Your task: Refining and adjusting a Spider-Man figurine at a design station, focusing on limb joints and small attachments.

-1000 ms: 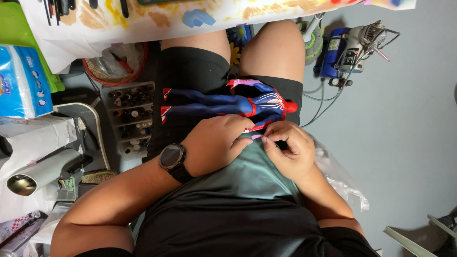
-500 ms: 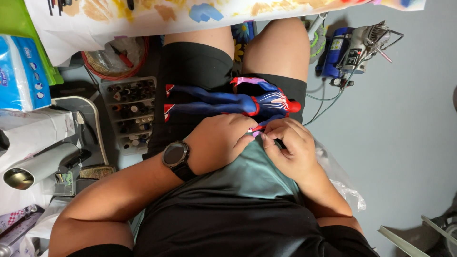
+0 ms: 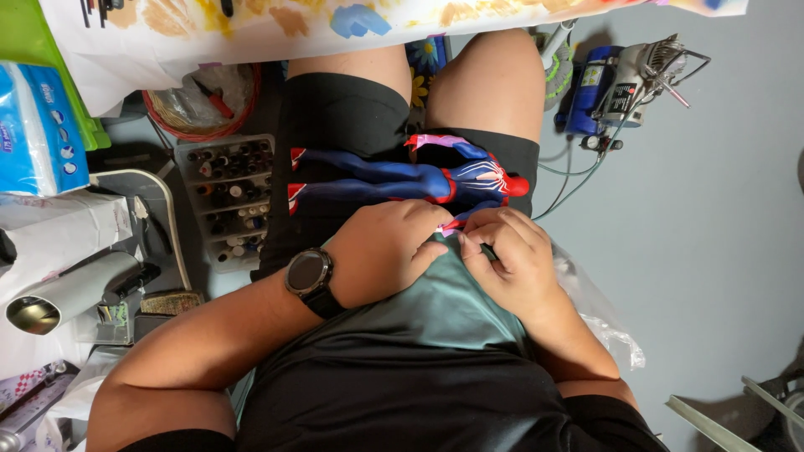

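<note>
A red and blue action figure (image 3: 402, 177) lies across my lap on black shorts, legs pointing left, head at the right. My left hand (image 3: 389, 251), with a black watch on the wrist, rests just below the figure, fingers curled at its near arm. My right hand (image 3: 507, 259) meets it from the right, fingertips pinching the same small pink and red arm piece (image 3: 450, 224). Both hands press against my teal shirt hem. What the fingertips grip is mostly hidden.
A rack of small paint bottles (image 3: 228, 191) sits on the floor at my left, a red-rimmed bin (image 3: 201, 99) behind it. A blue compressor with hoses (image 3: 615, 84) stands at right. A paint-stained white sheet (image 3: 335, 25) hangs at top. Clear plastic bag (image 3: 599, 314) lies by my right arm.
The view has shifted slightly. My hands stay together at the figure's arm, the right fingers curling in a little more over the small piece.
</note>
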